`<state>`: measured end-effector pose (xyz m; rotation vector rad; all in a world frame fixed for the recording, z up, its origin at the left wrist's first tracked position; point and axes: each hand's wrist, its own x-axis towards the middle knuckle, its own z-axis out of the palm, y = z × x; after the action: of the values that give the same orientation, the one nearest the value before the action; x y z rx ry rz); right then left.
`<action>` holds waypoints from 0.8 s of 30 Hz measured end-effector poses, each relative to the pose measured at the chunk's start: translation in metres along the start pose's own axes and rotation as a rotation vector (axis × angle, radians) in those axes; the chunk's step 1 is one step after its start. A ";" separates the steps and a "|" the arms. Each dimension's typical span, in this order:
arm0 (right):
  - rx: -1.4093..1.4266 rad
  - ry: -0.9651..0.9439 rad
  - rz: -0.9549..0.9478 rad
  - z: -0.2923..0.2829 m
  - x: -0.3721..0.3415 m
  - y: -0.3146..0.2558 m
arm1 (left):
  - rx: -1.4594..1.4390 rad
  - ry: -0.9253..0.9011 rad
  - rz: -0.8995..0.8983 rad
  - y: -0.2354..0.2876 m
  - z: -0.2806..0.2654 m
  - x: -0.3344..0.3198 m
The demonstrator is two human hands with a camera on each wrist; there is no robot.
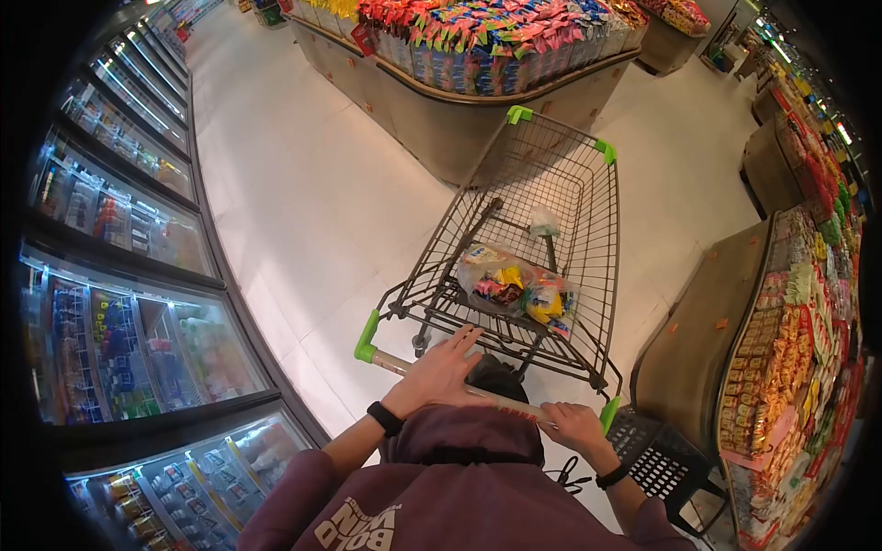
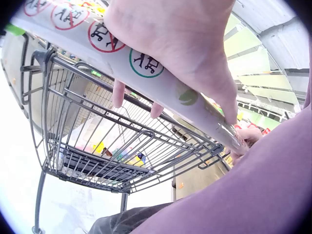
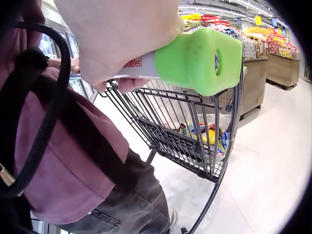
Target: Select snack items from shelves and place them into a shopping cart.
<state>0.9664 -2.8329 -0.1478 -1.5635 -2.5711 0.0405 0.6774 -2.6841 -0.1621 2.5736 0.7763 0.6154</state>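
A wire shopping cart (image 1: 602, 241) with green corner caps stands in front of me. My left hand (image 1: 439, 371) rests over the left part of its push handle (image 1: 390, 363), fingers mostly straight and pointing forward. In the left wrist view, the palm lies on the printed handle and two fingertips (image 2: 118, 93) show beyond it. My right hand (image 1: 574, 428) grips the handle near its right end, curled round it beside the green end cap (image 3: 197, 61). Inside the cart lie a clear plastic bag (image 1: 476, 272) of colourful packets and a small whitish package (image 1: 544, 221).
Lit glass-front coolers (image 1: 156, 358) line the left side. Ahead of the cart stands a display counter (image 1: 432, 138) heaped with packets. More snack displays (image 1: 767, 404) run along the right, with a black basket (image 1: 657, 464) by my right arm. Pale floor (image 1: 303, 202) stretches between them.
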 end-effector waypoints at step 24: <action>0.085 0.076 0.213 -0.033 0.203 0.103 | -0.108 0.049 -0.277 -0.187 -0.068 0.229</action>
<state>0.9695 -2.6070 -0.1044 -1.7633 -2.3054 0.1074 0.7362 -2.3886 -0.1257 2.3059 1.0625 0.6161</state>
